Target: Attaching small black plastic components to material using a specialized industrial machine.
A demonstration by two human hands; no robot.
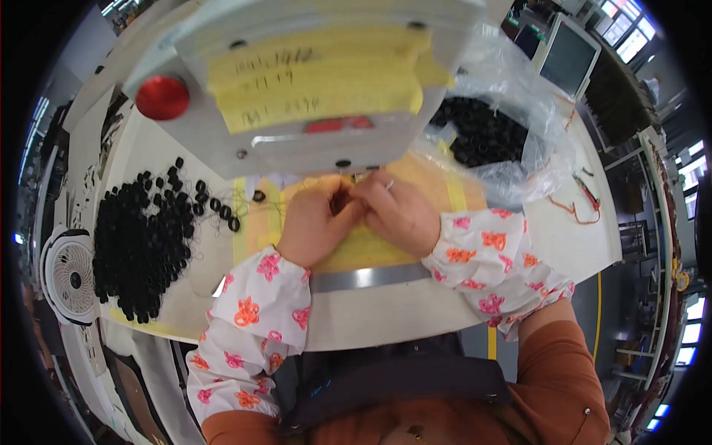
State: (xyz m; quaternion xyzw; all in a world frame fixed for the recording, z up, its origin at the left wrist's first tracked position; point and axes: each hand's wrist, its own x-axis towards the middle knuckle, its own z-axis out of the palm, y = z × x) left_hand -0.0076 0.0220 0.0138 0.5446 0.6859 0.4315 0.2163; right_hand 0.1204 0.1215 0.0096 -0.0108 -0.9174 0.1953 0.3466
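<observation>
Under a white machine head (274,152), which looks like a sewing machine's, my two hands meet over the yellow work plate (356,252). My left hand (315,222) has its fingers curled, with thumb and fingertips pressed together. Touching it, my right hand (404,215) is also closed in a pinch. Whatever the fingertips hold is hidden behind them. Just left of my left hand lies a small black ring (259,196) with loose threads around it. Farther left, a big pile of black rings (141,245) covers the table, with several strays at its right edge.
A clear plastic bag (545,159) holding more black rings (482,133) stands right of the machine. Red-handled thread snips (587,193) with an orange cord lie near the table's right edge. A white fan (70,274) stands at far left. A red button (162,97) juts from the machine.
</observation>
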